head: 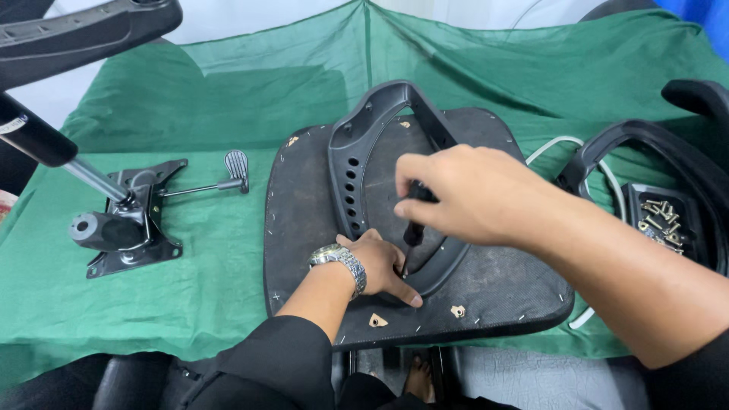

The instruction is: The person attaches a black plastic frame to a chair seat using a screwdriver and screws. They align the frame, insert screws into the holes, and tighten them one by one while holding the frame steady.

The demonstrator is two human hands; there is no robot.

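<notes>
A green cloth covers the desk, draped up at the far side against a pale wall. In the middle lies a dark chair seat base, underside up, its fabric edge stapled round the rim. On it sits a black plastic armrest loop, and both hands work at its near end.

The right hand is closed round the black handle of a screwdriver, whose tip points down at the armrest's bottom bracket. The left hand, a metal watch on its wrist, presses flat beside the tip, fingers spread on the seat base, holding nothing.

The armrest looks stiff and light, a hard moulded plastic likely to slide on the board unless pinned; its thick side bar, with the row of holes, seems the best place to grip. The seat base appears broad, rigid and fairly heavy, best taken by its rim.

To the left, well apart, stand the metal tilt mechanism and its gas cylinder; to the right, a second armrest and a tray of screws lie near. The seat base's near edge overhangs the desk, so open room lies mainly on the cloth to the left.
</notes>
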